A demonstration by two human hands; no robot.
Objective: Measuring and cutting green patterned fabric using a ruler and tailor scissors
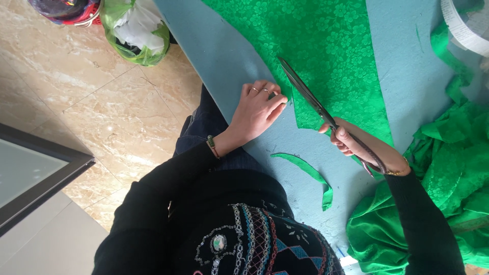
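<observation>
Green floral-patterned brocade cloth (pixel 326 56), spread flat on a blue-grey felt-covered worktop (pixel 229 56); cut edge runs between the two hands.

Right hand (pixel 364 147): closed round the handles of long dark metal scissors (pixel 305 91), blades parted and pointing away from the body along the cloth edge.

Left hand (pixel 257 112): palm down, fingers together, pressing the worktop just beside the blade tips; rings on two fingers, band at the wrist.

Nearer the body than the right hand: a narrow curved green offcut strip (pixel 308 175), lying loose. Beyond the right hand, outward: a heap of shiny green satin fabric (pixel 438 193).

Beyond the left hand, on the beige marble floor (pixel 76 86): a green plastic bag of white scraps (pixel 135 28).

Risks, judged: left fingertips sit close to the open blades, so a hurried closing could nip them; cloth unweighted on the far side may creep and pull the cut line off; loose strip could snag the lower blade.
</observation>
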